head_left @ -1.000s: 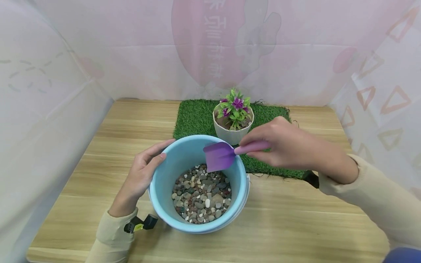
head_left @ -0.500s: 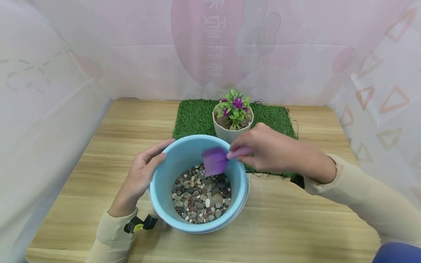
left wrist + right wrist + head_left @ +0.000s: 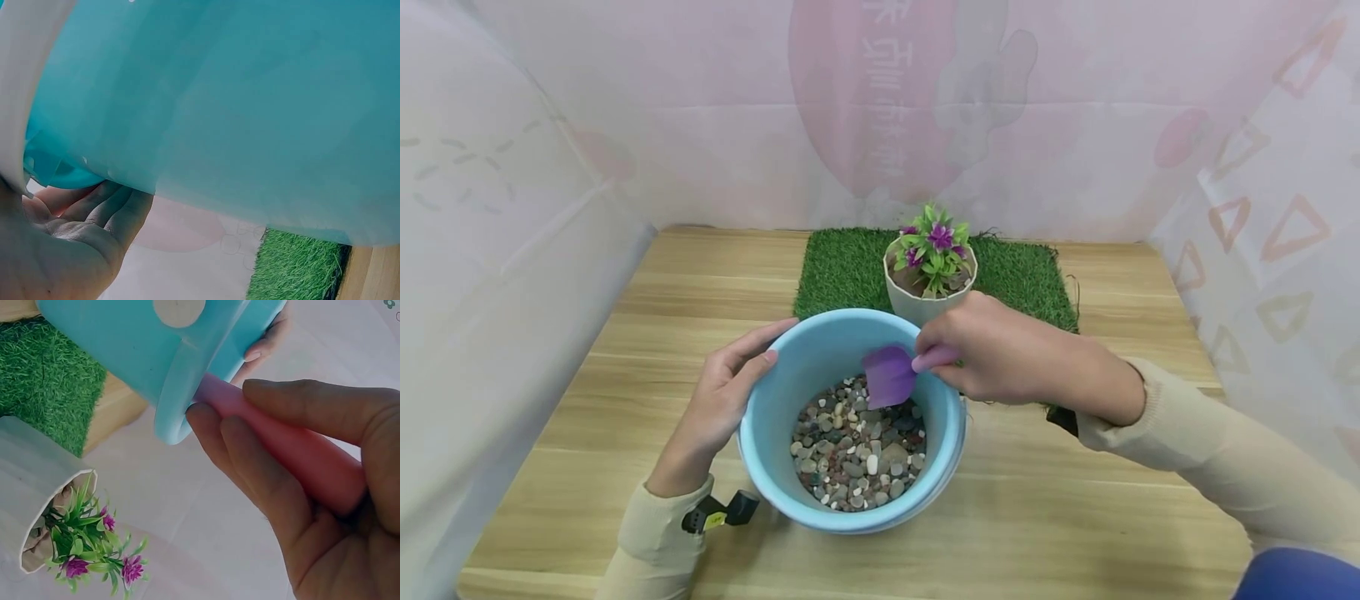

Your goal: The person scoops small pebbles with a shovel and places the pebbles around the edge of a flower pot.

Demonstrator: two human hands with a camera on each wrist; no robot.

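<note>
A light blue bucket (image 3: pixel 847 518) holds a layer of mixed pebbles (image 3: pixel 859 454). My left hand (image 3: pixel 718 400) grips its left rim, the thumb over the edge and the fingers along the outer wall. That hand (image 3: pixel 69 244) shows against the bucket's side in the left wrist view. My right hand (image 3: pixel 1000 350) pinches the pink handle of a small purple shovel (image 3: pixel 889 379) at the right rim. The shovel's blade hangs inside the bucket, over the far side of the pebbles. In the right wrist view, thumb and fingers close round the handle (image 3: pixel 281 437).
Behind the bucket stands a white pot (image 3: pixel 917 307) with a purple-flowered plant (image 3: pixel 936 250). It is on a green turf mat (image 3: pixel 842 275). All this is on a wooden table (image 3: pixel 1037 517), with cloth walls (image 3: pixel 715 150) at the back and sides.
My right hand has moved left and toward me, bringing the shovel's blade lower into the bucket. The left hand and bucket have stayed in place.
</note>
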